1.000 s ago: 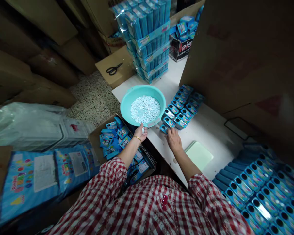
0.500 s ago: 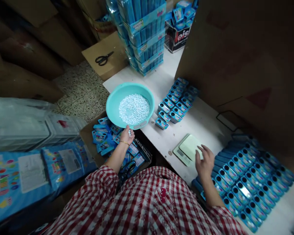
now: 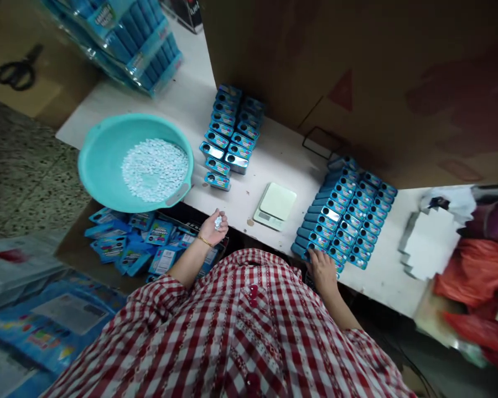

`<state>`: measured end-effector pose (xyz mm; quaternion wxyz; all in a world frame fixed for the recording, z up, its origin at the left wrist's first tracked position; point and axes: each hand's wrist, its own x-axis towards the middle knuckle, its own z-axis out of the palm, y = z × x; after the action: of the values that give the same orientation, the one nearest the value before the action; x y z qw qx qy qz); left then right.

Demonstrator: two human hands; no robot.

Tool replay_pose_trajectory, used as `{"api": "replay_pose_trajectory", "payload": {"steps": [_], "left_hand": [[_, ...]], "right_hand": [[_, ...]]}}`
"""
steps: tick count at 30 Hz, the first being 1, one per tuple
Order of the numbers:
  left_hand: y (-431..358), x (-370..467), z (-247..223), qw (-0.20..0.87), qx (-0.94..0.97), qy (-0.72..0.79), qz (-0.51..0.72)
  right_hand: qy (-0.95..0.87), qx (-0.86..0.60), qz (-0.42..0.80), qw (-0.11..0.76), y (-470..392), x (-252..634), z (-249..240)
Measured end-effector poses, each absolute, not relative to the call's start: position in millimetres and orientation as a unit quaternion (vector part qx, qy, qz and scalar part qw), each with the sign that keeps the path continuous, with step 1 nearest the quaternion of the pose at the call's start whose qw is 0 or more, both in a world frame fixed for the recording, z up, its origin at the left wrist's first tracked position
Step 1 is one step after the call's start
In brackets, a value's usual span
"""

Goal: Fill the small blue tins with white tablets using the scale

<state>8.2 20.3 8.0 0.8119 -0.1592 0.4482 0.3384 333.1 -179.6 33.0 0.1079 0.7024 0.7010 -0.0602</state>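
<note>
In the head view, my left hand (image 3: 214, 227) is closed around a small heap of white candies (image 3: 218, 221), palm turned up, in front of the table edge. To its upper left stands a turquoise basin (image 3: 103, 166) with many of the same small candies lying in it. My right hand (image 3: 322, 269) rests at the near end of a block of blue tins (image 3: 336, 221), fingers slightly apart and touching the nearest ones; its thumb is hidden. Between the hands, a pale green kitchen scale (image 3: 275, 205) lies on the table with nothing on its plate.
More blue tins (image 3: 232, 127) stand in two rows beside the basin. Plastic-wrapped packs (image 3: 136, 50) are stacked behind it. A carton of blue packets (image 3: 136, 243) sits below the basin. A tall cardboard box (image 3: 315, 66) bounds the table's back. Scissors (image 3: 19, 72) lie far left.
My left hand has come away from the basin's rim toward the right with candies in it. My right hand has moved from beside the scale to the blue tins. The view has turned right.
</note>
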Motion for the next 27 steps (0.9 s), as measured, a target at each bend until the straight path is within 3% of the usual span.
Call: {"api": "replay_pose_trajectory", "payload": {"steps": [9,19,24,27], "left_hand": [[17.7,23.5,11.1,0.821,-0.127,0.468,0.302],[5.4,19.6,8.5,0.814,-0.125,0.481,0.3],[-0.1,26.7,9.8,0.817,-0.129,0.48,0.291],[-2.0,33.9,12.2,0.824,-0.129,0.476,0.279]], "right_hand": [[0.7,0.711,-0.053,0.044,-186.7,340.8,16.3],[0.723,0.686,-0.079,0.015,-178.4,322.5,39.7],[0.741,0.657,-0.121,-0.063,-131.1,295.8,57.6],[0.742,0.66,-0.105,-0.06,-75.0,278.2,59.7]]}}
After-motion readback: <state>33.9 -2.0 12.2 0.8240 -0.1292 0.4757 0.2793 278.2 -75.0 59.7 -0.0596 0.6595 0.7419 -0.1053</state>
